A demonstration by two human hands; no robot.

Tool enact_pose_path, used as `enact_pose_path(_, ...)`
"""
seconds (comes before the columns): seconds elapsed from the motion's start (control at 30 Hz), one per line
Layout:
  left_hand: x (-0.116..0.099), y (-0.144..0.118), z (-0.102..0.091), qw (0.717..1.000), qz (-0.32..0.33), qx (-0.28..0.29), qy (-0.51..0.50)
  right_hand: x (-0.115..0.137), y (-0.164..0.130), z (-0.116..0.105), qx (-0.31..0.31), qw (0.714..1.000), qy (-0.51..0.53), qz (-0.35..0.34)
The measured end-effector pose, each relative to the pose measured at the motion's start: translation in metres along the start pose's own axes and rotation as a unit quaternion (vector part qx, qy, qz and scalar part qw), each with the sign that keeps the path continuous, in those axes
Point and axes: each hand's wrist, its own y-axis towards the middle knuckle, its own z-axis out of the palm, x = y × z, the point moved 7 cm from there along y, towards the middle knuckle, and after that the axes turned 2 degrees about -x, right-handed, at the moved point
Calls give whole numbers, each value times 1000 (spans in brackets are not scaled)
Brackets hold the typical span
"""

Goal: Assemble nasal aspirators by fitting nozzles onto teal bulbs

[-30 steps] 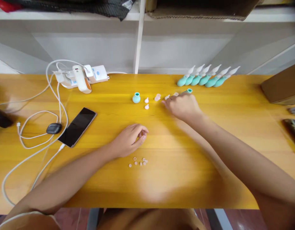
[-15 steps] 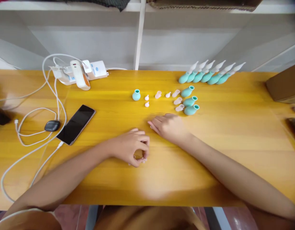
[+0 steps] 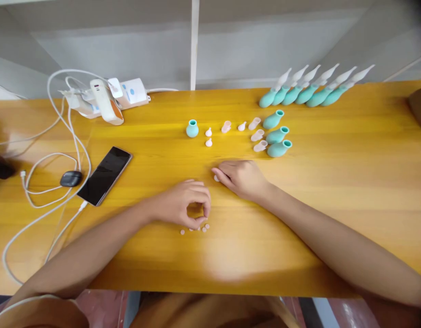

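Observation:
My left hand (image 3: 185, 202) is curled, its thumb and forefinger pinched together; whatever lies between them is too small to make out. Just below that pinch, several small pale pink discs (image 3: 204, 229) lie on the wooden table (image 3: 265, 255). My right hand (image 3: 243, 177) rests on its side with its fingers folded. A small whitish round piece (image 3: 216, 178) shows under its thumb tip, mostly hidden. Beyond the hands are an upright teal bulb (image 3: 192, 129), small pink drop-shaped pieces (image 3: 208, 142), pale pink open-mouthed tubes (image 3: 260, 146) and 3 open teal bulbs (image 3: 278, 149) lying tilted.
Several teal bulbs with white pointed tips (image 3: 313, 91) line the table's back edge. At left lie a phone (image 3: 106, 175) on a white cable, a black earbud case (image 3: 71, 178) and a power strip (image 3: 85, 108) with chargers. A brown box (image 3: 419, 105) stands at far right.
My left fingers have drawn up off the small discs, which show more now. A whitish piece has come into sight under my right thumb. The whole view has shifted slightly.

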Motion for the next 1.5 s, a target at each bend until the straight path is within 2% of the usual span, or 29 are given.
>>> enact_pose_path(0.07,7,-1,-8,995,-26,-64,-72,5,-2,-1,-16,992,119,38)
enact_pose_path(0.2,24,-5,-22,960,-74,-186,-198,18,-12,4,-38,937,322,127)
enact_pose_path(0.33,30,-6,-25,942,-81,-231,-229,31,-18,12,-24,903,405,142)
enact_pose_path(0.67,29,-14,-22,947,-76,-244,-196,35,-19,14,-14,905,404,136)
enact_pose_path(0.93,12,-8,-29,959,8,-247,-136,42,-21,17,-5,900,421,116)
enact_pose_path(1.23,15,-10,-28,958,-13,-257,-124,43,-19,15,-3,905,412,105)
enact_pose_path(1.5,22,-9,-22,958,-52,-236,-156,45,-19,15,-9,909,408,84)
